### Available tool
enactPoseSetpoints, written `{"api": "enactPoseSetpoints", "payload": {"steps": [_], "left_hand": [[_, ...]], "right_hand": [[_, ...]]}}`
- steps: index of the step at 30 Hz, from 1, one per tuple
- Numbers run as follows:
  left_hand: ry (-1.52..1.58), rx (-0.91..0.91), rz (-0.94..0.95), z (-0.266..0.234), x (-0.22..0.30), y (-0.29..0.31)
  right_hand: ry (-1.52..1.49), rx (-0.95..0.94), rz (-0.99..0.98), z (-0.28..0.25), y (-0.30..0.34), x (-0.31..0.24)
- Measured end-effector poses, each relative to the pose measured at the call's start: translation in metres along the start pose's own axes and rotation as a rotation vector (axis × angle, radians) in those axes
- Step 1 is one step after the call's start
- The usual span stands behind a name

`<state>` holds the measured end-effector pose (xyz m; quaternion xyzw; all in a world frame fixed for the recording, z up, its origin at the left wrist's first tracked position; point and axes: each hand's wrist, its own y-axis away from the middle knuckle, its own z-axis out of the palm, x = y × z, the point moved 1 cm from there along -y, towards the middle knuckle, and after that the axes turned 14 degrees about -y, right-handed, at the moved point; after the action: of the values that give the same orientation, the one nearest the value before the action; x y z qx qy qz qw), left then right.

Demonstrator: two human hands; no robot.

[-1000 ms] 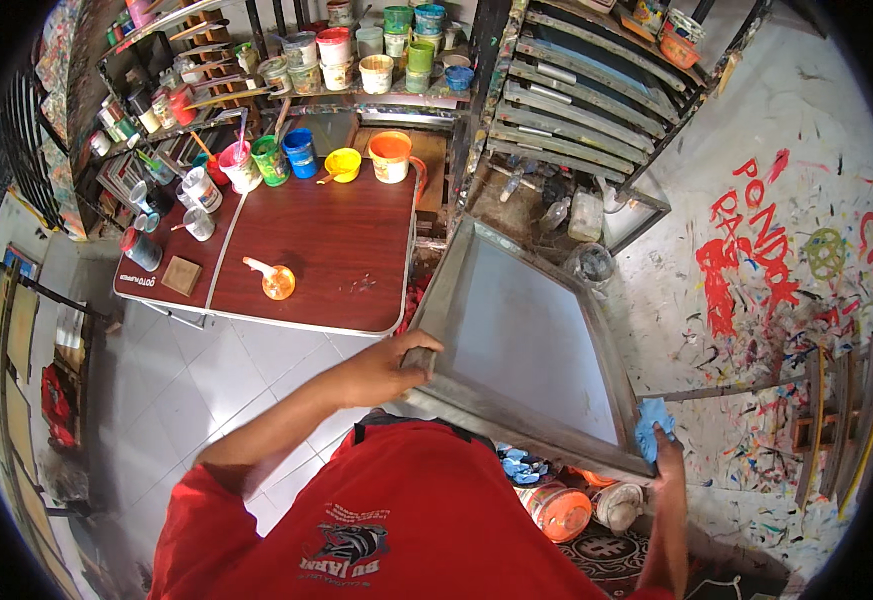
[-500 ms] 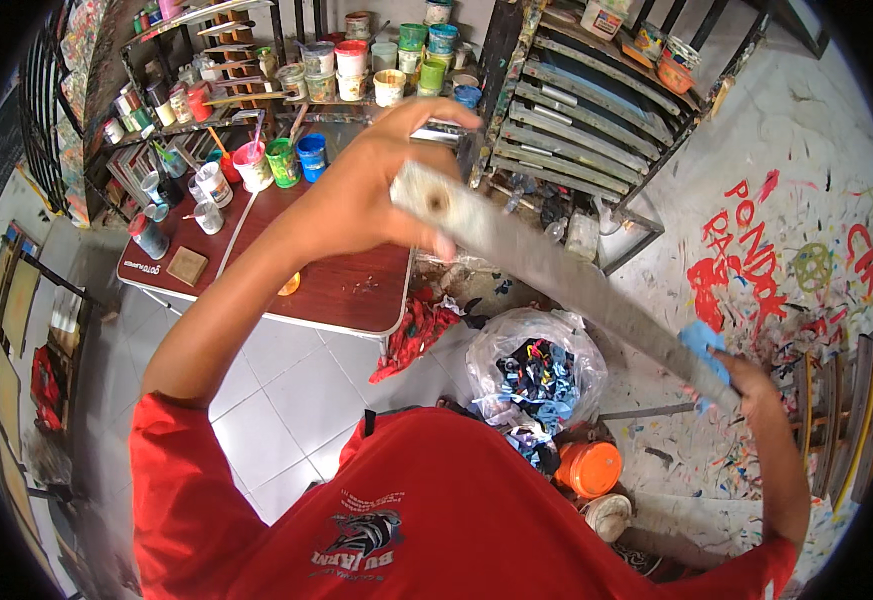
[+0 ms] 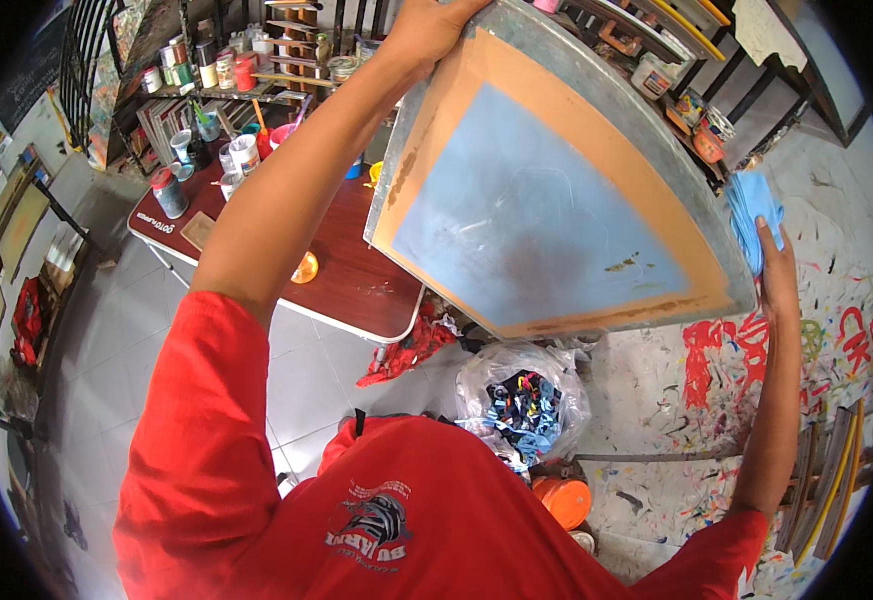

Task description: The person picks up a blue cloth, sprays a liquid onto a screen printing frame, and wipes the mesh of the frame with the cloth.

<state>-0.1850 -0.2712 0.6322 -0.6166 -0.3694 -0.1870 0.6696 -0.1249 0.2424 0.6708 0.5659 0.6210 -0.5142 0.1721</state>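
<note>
A screen printing frame (image 3: 646,120) is tilted up before me, its face showing a blue mesh panel with a dark smudge inside a tan border. My left hand (image 3: 431,32) grips its upper left edge at the top of the view; the fingertips are hidden behind the frame or cut off. My right hand (image 3: 778,265) is closed around a folded light blue cloth (image 3: 753,205), beside the frame's right corner. Whether the cloth touches that corner I cannot tell.
On the left stands a red-brown table (image 3: 356,290) with paint cups and a jar (image 3: 169,193). A shelf of paint bottles (image 3: 206,68) is behind it. Below the frame sits a plastic bag of scraps (image 3: 566,385), near an orange bucket (image 3: 564,502). More frames (image 3: 831,480) lean at right.
The frame has swung from nearly edge-on to showing its broad face. My left hand has moved up and away, while my right hand with the cloth has risen on the right.
</note>
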Motion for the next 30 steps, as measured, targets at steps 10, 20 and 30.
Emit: {"api": "enactPoseSetpoints", "payload": {"steps": [10,20,30], "left_hand": [[-0.054,0.014,-0.078,-0.050,-0.050,-0.012],[0.014,0.103,-0.138,-0.104,-0.105,-0.045],[0.073,0.066,-0.118,-0.197,-0.127,-0.106]], "right_hand": [[0.229,-0.235,-0.388,0.101,0.019,-0.054],[0.246,-0.425,-0.465,0.174,0.003,-0.085],[0.297,-0.372,-0.619,0.257,-0.044,-0.146]]}}
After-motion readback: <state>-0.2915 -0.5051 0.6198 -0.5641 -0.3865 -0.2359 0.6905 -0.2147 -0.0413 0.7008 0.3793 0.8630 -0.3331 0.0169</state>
